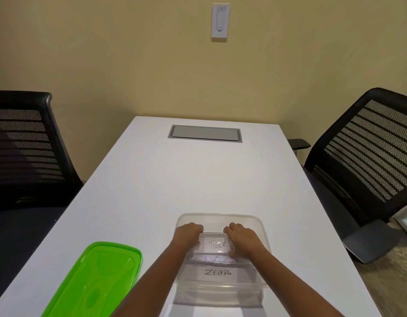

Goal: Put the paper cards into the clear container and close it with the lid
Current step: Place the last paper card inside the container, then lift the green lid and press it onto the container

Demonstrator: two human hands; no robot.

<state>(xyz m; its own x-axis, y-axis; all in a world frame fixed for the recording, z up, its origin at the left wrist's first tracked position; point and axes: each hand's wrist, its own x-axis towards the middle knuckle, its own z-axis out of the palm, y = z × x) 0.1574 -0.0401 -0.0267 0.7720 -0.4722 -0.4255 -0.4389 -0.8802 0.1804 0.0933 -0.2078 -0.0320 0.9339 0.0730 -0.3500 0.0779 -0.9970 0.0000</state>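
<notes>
Low in the middle of the frame, the left hand (189, 232) and right hand (241, 236) were curled inside the clear, smooth plastic container (220, 218), pressing the white paper card marked TIGER (217, 244). A ZEBRA card (218, 272) sat nearer. The shiny green lid (99, 277) lay at lower left. Thin paper could bend and block the lid.

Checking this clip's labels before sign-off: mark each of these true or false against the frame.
1. The green lid is on the clear container. False: it lies on the table, left of the container.
2. Both hands, left and right, are inside the container. True.
3. A card reading TIGER is in the container. True.
4. The ZEBRA card lies on the table outside the container. False: it is inside.
</notes>
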